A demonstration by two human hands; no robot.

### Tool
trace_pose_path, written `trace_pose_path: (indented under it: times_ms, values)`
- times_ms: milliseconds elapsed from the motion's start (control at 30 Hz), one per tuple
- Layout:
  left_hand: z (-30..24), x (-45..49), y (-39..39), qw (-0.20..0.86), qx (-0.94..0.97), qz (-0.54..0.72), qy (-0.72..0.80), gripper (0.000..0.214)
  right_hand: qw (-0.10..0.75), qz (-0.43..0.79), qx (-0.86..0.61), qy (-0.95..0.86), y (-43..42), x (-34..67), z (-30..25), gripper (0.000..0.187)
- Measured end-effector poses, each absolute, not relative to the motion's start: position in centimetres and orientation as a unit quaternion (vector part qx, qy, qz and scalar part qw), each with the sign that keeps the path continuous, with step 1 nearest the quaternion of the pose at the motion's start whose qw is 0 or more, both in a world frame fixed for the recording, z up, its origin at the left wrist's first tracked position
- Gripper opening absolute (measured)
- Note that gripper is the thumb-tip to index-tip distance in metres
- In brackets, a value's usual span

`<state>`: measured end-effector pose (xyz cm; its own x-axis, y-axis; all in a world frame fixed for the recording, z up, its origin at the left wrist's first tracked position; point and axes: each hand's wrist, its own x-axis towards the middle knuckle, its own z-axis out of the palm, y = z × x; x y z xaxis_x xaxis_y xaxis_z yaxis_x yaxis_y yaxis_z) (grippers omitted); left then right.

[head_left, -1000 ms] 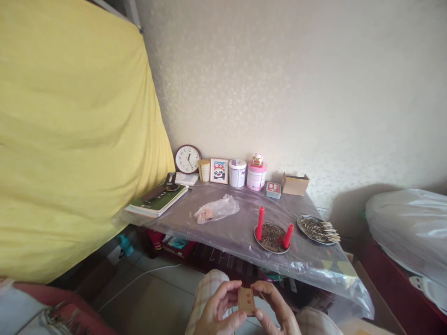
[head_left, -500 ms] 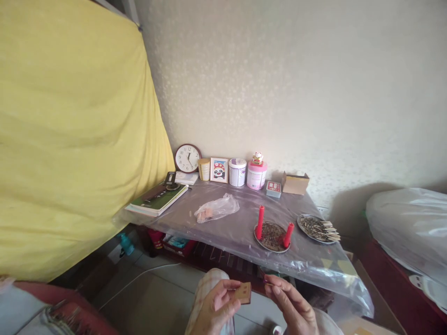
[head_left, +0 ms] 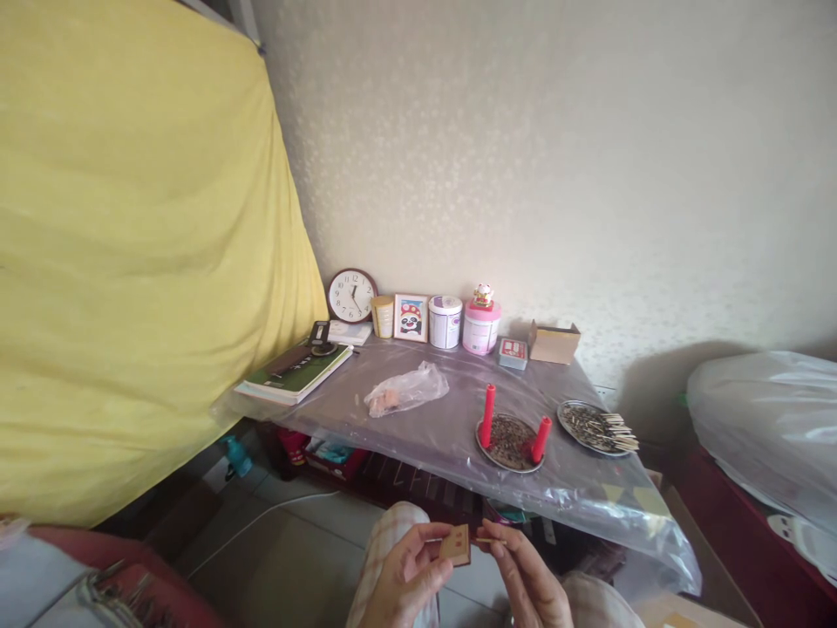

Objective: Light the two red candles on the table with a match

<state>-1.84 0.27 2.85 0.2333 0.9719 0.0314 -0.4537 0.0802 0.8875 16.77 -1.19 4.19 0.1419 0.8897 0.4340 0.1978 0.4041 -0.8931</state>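
Low in the picture, over my lap, my left hand point(head_left: 406, 576) pinches a small brown matchbox point(head_left: 456, 545) between thumb and fingers. My right hand point(head_left: 523, 580) is closed in a pinch on a thin matchstick point(head_left: 490, 541), whose tip lies right beside the box. Beyond my hands stands a low table point(head_left: 432, 427) under clear plastic. A round metal plate point(head_left: 508, 443) on it carries two red candles point(head_left: 487, 416), both upright and unlit.
A second plate point(head_left: 592, 427) of sticks lies to the right of the candles. A plastic bag point(head_left: 405, 391), books point(head_left: 294, 373), a clock point(head_left: 351, 296), tins point(head_left: 445, 323) and a cardboard box point(head_left: 553, 342) are on the table. Yellow cloth point(head_left: 131, 262) hangs at left.
My hands came apart with the matchbox left in the left hand, then the right hand brought a matchstick back up against the box.
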Motion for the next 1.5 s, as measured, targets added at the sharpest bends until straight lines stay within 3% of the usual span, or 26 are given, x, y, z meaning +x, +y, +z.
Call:
trace_pose_path:
  times_ms: [700,1000,1300,1500]
  values:
    - [3.6,-1.6,0.1,0.679,0.399,0.535,0.306,0.044,0.618,0.178,-0.42,-0.64,-1.1,16.6,3.7,0.017]
    - [4.3,-1.4,0.0,0.671,0.399,0.532,0.328,0.048,0.572,0.11,-0.379,-0.719,-0.9,18.0,4.0,0.031]
    - [4.4,-1.5,0.0,0.668,0.411,0.524,0.332,0.045,0.566,0.121,-0.425,-0.696,-0.9,17.6,2.7,0.02]
    - [4.1,-1.2,0.2,0.669,0.393,0.542,0.324,0.046,0.564,0.057,-0.378,-0.732,-1.1,17.9,2.9,0.03]
